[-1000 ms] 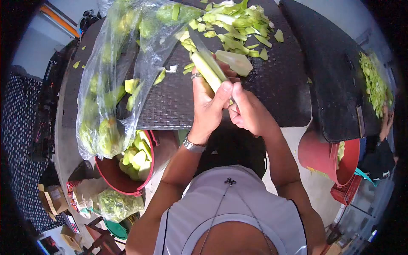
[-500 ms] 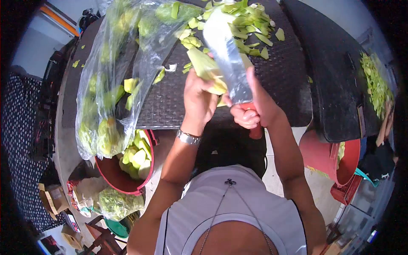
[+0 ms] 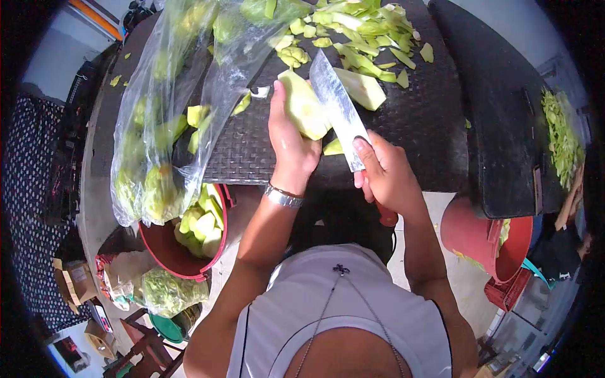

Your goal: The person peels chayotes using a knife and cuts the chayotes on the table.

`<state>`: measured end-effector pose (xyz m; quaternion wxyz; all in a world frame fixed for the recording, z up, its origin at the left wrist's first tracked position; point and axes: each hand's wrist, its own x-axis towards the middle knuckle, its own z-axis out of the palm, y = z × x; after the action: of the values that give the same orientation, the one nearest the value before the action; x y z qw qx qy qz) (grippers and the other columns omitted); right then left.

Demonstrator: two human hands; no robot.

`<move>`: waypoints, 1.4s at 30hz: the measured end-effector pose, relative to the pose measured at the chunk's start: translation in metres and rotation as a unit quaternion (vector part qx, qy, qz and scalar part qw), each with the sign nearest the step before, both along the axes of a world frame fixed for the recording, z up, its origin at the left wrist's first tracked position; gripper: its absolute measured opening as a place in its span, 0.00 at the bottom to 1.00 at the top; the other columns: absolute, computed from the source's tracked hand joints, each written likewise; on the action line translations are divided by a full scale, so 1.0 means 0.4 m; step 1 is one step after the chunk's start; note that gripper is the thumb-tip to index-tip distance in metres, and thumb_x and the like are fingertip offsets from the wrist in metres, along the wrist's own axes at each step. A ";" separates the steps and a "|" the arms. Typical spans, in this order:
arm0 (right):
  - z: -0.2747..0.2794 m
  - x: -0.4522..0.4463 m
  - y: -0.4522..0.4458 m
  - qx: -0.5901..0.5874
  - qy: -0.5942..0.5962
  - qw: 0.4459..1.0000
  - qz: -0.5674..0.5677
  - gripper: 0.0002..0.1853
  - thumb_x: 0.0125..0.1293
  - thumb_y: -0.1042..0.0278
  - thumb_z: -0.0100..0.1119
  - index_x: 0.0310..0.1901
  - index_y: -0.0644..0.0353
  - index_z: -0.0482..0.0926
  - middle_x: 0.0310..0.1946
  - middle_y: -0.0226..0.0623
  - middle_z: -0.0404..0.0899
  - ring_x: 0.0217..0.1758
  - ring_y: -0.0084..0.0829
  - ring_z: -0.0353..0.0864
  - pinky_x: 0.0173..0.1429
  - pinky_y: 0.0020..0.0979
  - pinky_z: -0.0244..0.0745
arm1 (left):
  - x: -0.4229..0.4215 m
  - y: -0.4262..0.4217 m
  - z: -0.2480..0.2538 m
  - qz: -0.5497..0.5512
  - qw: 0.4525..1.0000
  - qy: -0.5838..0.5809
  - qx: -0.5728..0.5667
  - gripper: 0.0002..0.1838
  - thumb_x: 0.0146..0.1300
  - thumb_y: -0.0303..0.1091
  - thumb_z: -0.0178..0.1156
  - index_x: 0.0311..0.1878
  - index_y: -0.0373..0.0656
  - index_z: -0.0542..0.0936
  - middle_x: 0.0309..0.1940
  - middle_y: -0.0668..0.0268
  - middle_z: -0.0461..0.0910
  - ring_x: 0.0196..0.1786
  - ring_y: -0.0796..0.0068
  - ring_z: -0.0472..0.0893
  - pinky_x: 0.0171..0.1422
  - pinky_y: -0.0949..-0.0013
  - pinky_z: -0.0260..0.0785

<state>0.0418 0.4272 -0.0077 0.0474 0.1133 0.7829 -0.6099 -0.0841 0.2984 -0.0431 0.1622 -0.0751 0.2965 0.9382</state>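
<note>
My left hand holds a peeled, pale green piece of vegetable over the dark woven table. The knife has a broad, shiny blade pointing up and away, beside that piece. My right hand is closed round its red handle, with the thumb against the base of the blade. Another peeled piece lies just beyond the blade. A small green piece is on the table between my hands. Peelings are heaped at the far side.
A clear plastic bag of green vegetables lies on the table's left. Cut pieces fill part of a red bucket below it. At the right are a black table with shreds and another red bucket.
The knife has come away from the vegetable and now points up beside it. My left hand has turned, showing the broad face of the piece. The view has shifted slightly.
</note>
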 end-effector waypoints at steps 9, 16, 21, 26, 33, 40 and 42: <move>-0.052 0.010 0.001 -0.032 0.036 0.999 0.021 0.16 0.84 0.60 0.44 0.52 0.65 0.76 0.18 0.34 0.76 0.14 0.23 0.73 0.20 0.30 0.69 | 0.013 -0.010 0.003 -0.072 0.995 0.066 -0.025 0.32 0.79 0.61 0.47 0.62 0.39 0.76 0.50 0.57 0.85 0.49 0.59 0.88 0.57 0.55 0.81; -0.066 0.007 -0.025 -0.075 0.054 0.995 0.035 0.17 0.85 0.60 0.41 0.58 0.64 0.75 0.19 0.32 0.74 0.15 0.22 0.72 0.19 0.29 0.70 | 0.034 -0.011 0.031 -0.084 0.994 0.065 -0.013 0.37 0.80 0.64 0.41 0.64 0.33 0.74 0.48 0.51 0.85 0.48 0.51 0.87 0.57 0.49 0.81; -0.052 0.000 -0.021 -0.109 0.017 0.994 0.012 0.19 0.86 0.55 0.40 0.48 0.63 0.75 0.18 0.30 0.73 0.13 0.21 0.71 0.18 0.28 0.68 | 0.076 0.009 0.014 -0.094 0.989 0.100 -0.062 0.33 0.82 0.59 0.42 0.62 0.32 0.73 0.45 0.52 0.84 0.42 0.55 0.89 0.47 0.56 0.85; -0.044 -0.004 -0.007 -0.131 0.008 0.991 0.009 0.20 0.85 0.53 0.43 0.47 0.63 0.76 0.19 0.31 0.75 0.14 0.23 0.72 0.19 0.28 0.68 | 0.082 0.010 0.001 -0.131 0.978 0.130 -0.102 0.30 0.82 0.58 0.44 0.59 0.36 0.74 0.46 0.57 0.84 0.42 0.61 0.88 0.47 0.58 0.83; -0.063 -0.036 -0.038 0.117 0.098 0.986 -0.072 0.18 0.76 0.52 0.63 0.49 0.62 0.80 0.23 0.32 0.80 0.20 0.21 0.74 0.26 0.29 0.70 | 0.089 0.028 0.009 -0.036 0.972 0.132 -0.189 0.22 0.81 0.52 0.51 0.55 0.40 0.76 0.40 0.66 0.81 0.39 0.77 0.80 0.44 0.70 0.75; -0.057 -0.068 -0.029 0.063 0.060 0.995 -0.042 0.23 0.73 0.50 0.67 0.45 0.70 0.83 0.33 0.50 0.88 0.33 0.32 0.87 0.42 0.38 0.80 | 0.071 0.026 -0.029 0.030 0.921 0.217 -0.323 0.20 0.80 0.45 0.55 0.59 0.35 0.76 0.44 0.64 0.81 0.43 0.78 0.78 0.49 0.68 0.73; -0.062 -0.079 -0.024 0.047 0.025 0.998 -0.037 0.23 0.73 0.51 0.67 0.44 0.70 0.83 0.31 0.47 0.87 0.32 0.28 0.84 0.41 0.37 0.79 | 0.068 0.036 -0.023 0.062 0.917 0.233 -0.317 0.19 0.80 0.43 0.56 0.57 0.34 0.77 0.42 0.64 0.82 0.42 0.78 0.78 0.47 0.68 0.72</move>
<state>0.0103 0.4175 -0.0326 -0.0001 0.1294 0.8068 -0.5764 -0.0568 0.3130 -0.0522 -0.0024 0.0796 0.6021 0.7944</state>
